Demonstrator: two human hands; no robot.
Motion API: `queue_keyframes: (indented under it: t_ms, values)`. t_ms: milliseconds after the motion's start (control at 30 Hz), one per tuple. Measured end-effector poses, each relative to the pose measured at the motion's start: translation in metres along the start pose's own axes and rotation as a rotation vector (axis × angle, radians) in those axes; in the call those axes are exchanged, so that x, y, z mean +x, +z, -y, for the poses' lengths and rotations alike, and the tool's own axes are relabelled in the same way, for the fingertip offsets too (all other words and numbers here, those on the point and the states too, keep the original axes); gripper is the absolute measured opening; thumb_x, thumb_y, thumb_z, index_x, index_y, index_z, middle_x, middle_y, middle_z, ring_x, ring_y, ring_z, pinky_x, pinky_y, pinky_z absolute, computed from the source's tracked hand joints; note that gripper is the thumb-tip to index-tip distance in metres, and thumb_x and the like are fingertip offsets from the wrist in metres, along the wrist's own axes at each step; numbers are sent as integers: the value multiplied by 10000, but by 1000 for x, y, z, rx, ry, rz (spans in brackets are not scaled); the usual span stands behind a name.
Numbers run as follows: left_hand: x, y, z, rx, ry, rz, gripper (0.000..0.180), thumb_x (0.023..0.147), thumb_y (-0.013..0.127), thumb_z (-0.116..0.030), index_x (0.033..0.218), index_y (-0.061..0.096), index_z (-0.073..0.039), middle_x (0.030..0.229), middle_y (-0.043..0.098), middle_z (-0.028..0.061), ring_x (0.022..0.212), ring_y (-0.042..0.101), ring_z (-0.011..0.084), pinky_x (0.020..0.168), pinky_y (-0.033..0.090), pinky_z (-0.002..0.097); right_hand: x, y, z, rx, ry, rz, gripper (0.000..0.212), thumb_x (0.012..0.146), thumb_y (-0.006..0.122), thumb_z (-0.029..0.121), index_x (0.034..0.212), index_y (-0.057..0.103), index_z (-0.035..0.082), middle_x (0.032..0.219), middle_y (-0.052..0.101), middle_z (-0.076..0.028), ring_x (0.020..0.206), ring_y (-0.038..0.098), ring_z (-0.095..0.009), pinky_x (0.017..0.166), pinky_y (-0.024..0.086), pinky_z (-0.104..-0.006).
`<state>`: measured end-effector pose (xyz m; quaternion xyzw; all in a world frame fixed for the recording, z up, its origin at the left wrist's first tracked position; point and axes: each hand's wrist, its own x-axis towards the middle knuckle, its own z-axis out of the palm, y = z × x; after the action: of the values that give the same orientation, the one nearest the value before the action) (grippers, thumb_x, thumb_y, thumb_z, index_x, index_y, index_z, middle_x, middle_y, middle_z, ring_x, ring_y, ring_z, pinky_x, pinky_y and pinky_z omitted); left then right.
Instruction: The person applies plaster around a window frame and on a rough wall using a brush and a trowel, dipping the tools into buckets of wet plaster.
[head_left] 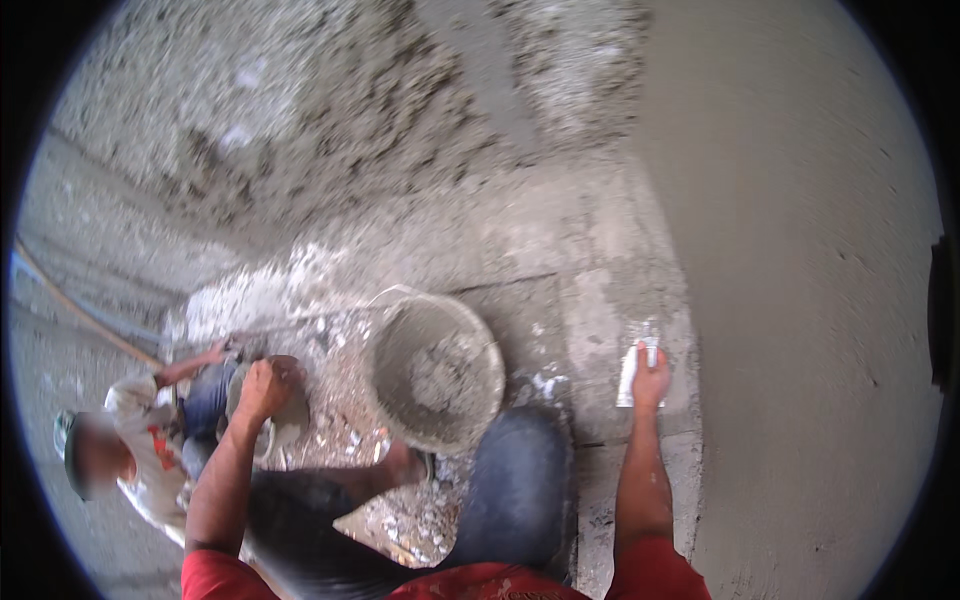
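Grey bucket (395, 338) between hands (650, 380) — co-worker (140, 430) at left — rubble (340, 400) alongside.

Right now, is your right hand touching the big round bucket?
Apart: the head view shows a stretch of grey slab between the right hand and the bucket.

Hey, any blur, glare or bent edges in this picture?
In the head view: the rough wall is smeared, probably by motion; the face of the co-worker is blurred; the trowel in the right hand shines white, perhaps glare; the smooth wall has a bowed edge, probably fisheye; shadows look soft.
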<state>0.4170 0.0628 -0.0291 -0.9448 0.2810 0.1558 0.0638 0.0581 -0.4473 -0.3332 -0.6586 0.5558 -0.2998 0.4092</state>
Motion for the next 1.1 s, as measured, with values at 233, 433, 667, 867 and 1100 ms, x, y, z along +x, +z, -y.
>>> queue_keyframes:
  t_ms: [233, 433, 667, 867, 1100]
  values:
    - [22, 36, -29, -585, -158, 310, 538, 972, 561, -418, 1356, 539, -42, 1278, 620, 214, 1101, 653, 321, 878, 538, 404, -26, -42, 66, 108, -46, 181, 343, 891, 746, 294, 1042, 687, -9, 863, 704, -85, 778, 617, -136, 732, 484, -302]
    - [105, 71, -52, -845, -324, 502, 741, 990, 433, -575, 1509, 319, -58, 1432, 487, 224, 1118, 609, 431, 865, 544, 530, -92, -66, 209, -84, -610, 469, 314, 895, 728, 257, 1098, 702, 19, 970, 731, -130, 848, 700, -212, 754, 547, -314]
    - [191, 115, 4, -453, 448, 461, 520, 987, 493, -366, 1342, 497, 15, 1205, 622, 230, 926, 682, 427, 677, 595, 527, -147, -54, 261, -580, -936, 685, 396, 833, 744, 378, 1093, 708, 82, 985, 722, -110, 838, 711, -272, 725, 560, -378]
    - [194, 106, -19, -415, 60, 492, 249, 846, 643, -104, 1046, 644, 44, 945, 710, 147, 842, 720, 261, 627, 595, 385, -108, -116, 172, 90, -221, 28, 400, 887, 722, 374, 1109, 699, 42, 940, 732, -134, 804, 706, -205, 739, 544, -306]
    - [207, 126, -10, -222, 154, 441, 236, 869, 589, -202, 1005, 705, -48, 931, 707, 176, 905, 692, 326, 811, 558, 463, -76, -191, 63, -245, 219, 0, 427, 797, 791, 392, 980, 739, 10, 805, 731, -119, 743, 660, -154, 714, 519, -332]
